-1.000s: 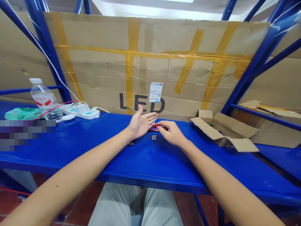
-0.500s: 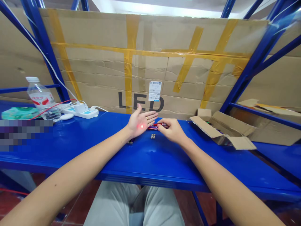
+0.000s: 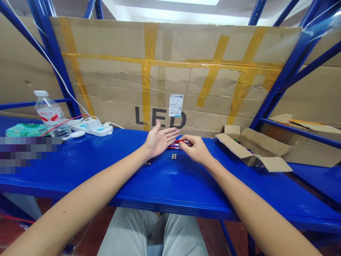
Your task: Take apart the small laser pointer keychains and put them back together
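My left hand point(image 3: 160, 140) is held palm-up just above the blue shelf top point(image 3: 165, 177), fingers stretched out, a ring on one finger, nothing in it. My right hand point(image 3: 195, 148) pinches a small red pen-like pointer point(image 3: 180, 142) whose tip is aimed at the left palm. More red pointers lie under it on the shelf. Several small silver button cells point(image 3: 174, 156) sit on the blue surface between my hands. A small dark object point(image 3: 148, 163) lies beneath my left wrist.
An open cardboard box point(image 3: 253, 151) lies to the right. At the left stand a water bottle point(image 3: 51, 115), a white power strip point(image 3: 93, 127) with cables, and a green tissue pack point(image 3: 25, 129). A taped cardboard sheet marked LED point(image 3: 170, 74) backs the shelf.
A red light dot shone on my left palm half a second ago; it is gone now. Both hands have stayed nearly in place.
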`<state>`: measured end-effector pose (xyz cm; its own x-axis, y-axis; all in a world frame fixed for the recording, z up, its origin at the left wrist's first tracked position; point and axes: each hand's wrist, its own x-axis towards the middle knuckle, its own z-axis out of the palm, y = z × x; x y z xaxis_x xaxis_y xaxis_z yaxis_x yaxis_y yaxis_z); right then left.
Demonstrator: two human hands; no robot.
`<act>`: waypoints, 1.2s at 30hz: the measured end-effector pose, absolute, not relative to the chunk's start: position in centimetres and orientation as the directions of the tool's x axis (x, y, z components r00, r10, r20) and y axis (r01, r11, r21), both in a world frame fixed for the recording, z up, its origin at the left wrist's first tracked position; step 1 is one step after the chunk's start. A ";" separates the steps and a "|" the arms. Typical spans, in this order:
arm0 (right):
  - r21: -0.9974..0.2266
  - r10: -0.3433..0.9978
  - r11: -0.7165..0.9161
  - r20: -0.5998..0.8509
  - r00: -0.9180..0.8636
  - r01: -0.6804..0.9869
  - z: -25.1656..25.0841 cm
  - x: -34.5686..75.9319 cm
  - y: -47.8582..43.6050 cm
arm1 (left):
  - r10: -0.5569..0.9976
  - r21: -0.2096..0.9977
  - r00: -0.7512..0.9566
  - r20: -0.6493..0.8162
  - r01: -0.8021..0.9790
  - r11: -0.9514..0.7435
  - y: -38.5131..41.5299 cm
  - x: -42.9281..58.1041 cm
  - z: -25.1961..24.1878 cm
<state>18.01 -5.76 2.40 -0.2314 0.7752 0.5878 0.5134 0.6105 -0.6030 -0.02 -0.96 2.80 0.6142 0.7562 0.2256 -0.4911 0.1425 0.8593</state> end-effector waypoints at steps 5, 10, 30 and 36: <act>-0.621 0.790 0.592 0.573 -0.216 0.514 2.5 18.1 -5.7 | 0.753 0.872 0.614 0.237 -0.476 0.113 -0.9 0.0 2.7; -0.645 0.805 0.578 0.553 -0.216 0.500 2.6 18.0 -5.7 | 0.744 0.868 0.625 0.236 -0.481 0.128 -1.2 0.0 2.8; -0.774 0.882 0.467 0.445 -0.158 0.428 0.1 20.3 -1.3 | 0.712 0.646 0.394 0.581 0.309 -0.698 0.8 0.1 2.1; -0.730 0.874 0.442 0.482 -0.067 0.521 -1.4 21.1 1.5 | 0.727 0.592 0.395 0.562 0.422 -0.687 3.5 0.5 1.4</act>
<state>21.15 1.54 -1.36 -0.0672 0.8739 0.4815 0.5206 0.4424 -0.7303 0.49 3.46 1.37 0.3955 0.7266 0.5619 0.4215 -0.6871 0.5918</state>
